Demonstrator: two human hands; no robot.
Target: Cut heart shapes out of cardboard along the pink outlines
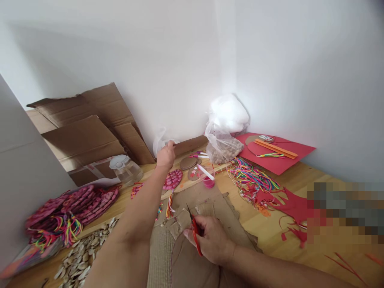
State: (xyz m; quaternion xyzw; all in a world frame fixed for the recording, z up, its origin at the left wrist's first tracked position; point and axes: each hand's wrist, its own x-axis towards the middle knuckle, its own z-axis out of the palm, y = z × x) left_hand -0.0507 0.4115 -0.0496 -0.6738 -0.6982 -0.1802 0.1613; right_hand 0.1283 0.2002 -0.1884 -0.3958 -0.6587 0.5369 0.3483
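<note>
My right hand (210, 239) is closed around red-handled scissors (196, 236), whose dark tips point away from me above a cardboard sheet (192, 264) with curved lines on it. My left hand (167, 154) reaches far forward, fingers closed on the end of a long brown cardboard strip (190, 145) by the wall, beside a white plastic bag (159, 140). Under my left forearm lies a pink decorated oval (173, 179). Nearby are brown cardboard ovals (188, 163) and a pink cup (208, 182) with a white marker (205, 172) across it.
Cardboard sheets (87, 132) and a glass pitcher (129, 172) stand at left, above pink woven pieces (90, 204) and seed shells (82, 256). Filled bags (225, 148), colourful strings (255, 174), red paper (279, 160) and red scraps (292, 206) lie right.
</note>
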